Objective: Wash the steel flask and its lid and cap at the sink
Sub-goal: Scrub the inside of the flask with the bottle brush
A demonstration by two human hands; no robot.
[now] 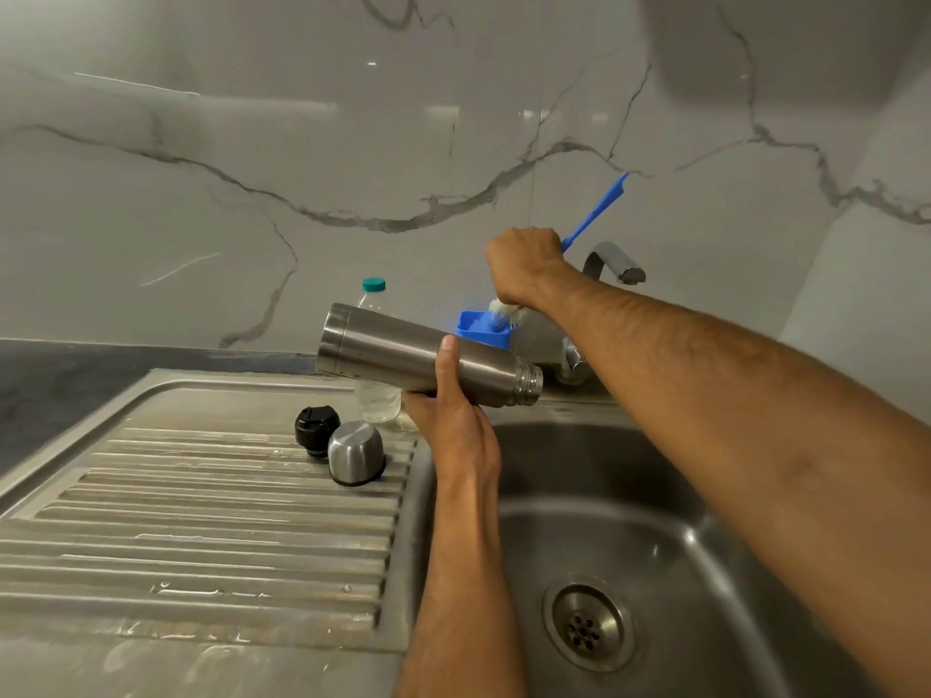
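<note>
On the ribbed drainboard (pixel 201 501), a black lid (pixel 316 429) and steel cap (pixel 356 452) touch; the left hand (pixel 450 420) grips the tilted steel flask (pixel 423 362) at the basin's (pixel 705 536) edge, while the right hand (pixel 524 267) clasps a blue bottle brush (pixel 597 210) over a blue holder (pixel 478 329).

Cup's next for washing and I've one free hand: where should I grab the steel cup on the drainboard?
Take the steel cup from above, fingers around its rounded side walls. It sits mouth-down on the drainboard with its domed base up; the black stopper crowds its rear-left, so come from the sink side.
</note>
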